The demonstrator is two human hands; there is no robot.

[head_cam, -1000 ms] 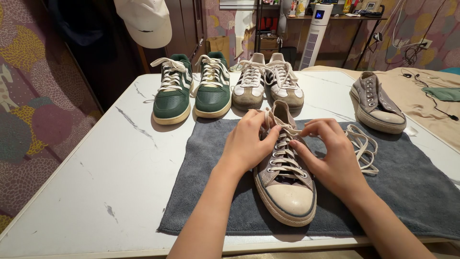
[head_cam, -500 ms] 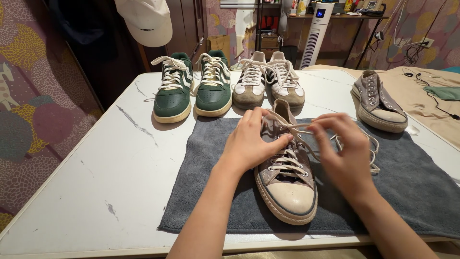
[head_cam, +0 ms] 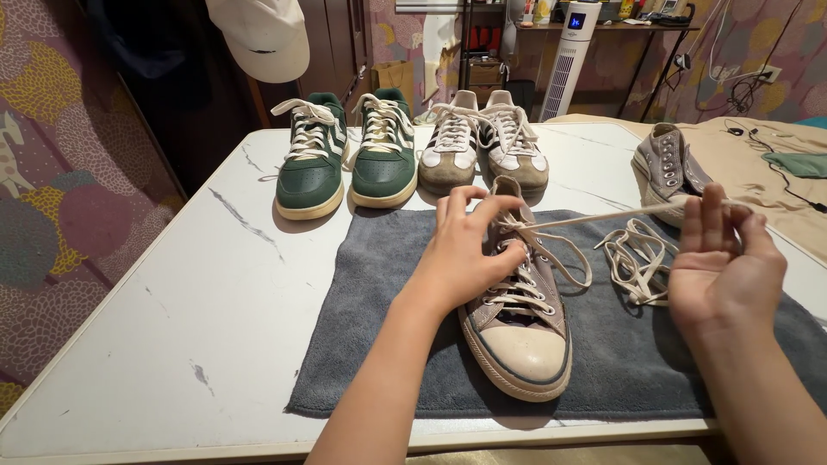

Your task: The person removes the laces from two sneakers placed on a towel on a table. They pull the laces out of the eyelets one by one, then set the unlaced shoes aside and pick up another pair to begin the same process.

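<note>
A grey low-top canvas sneaker (head_cam: pixel 517 331) with a cream toe cap lies on a dark grey towel (head_cam: pixel 370 344), toe toward me. My left hand (head_cam: pixel 465 254) rests on its upper part, fingers holding the shoe near the top eyelets. My right hand (head_cam: pixel 724 267) is out to the right, gripping a cream shoelace (head_cam: pixel 594 215) pulled taut from the top eyelets. More of the lace lies in loose loops (head_cam: pixel 633 254) on the towel between the shoe and my right hand.
The white marble-look table (head_cam: pixel 172 284) carries a pair of green sneakers (head_cam: pixel 345 159) and a pair of beige-and-white sneakers (head_cam: pixel 482 151) at the back, and a second grey sneaker (head_cam: pixel 668 168) at the right. A white cap (head_cam: pixel 263 39) hangs above; a tower fan (head_cam: pixel 568 56) stands behind.
My right hand has moved from over the shoe's laces out to the right, drawing the lace taut through the eyelets. My left hand stays on the shoe.
</note>
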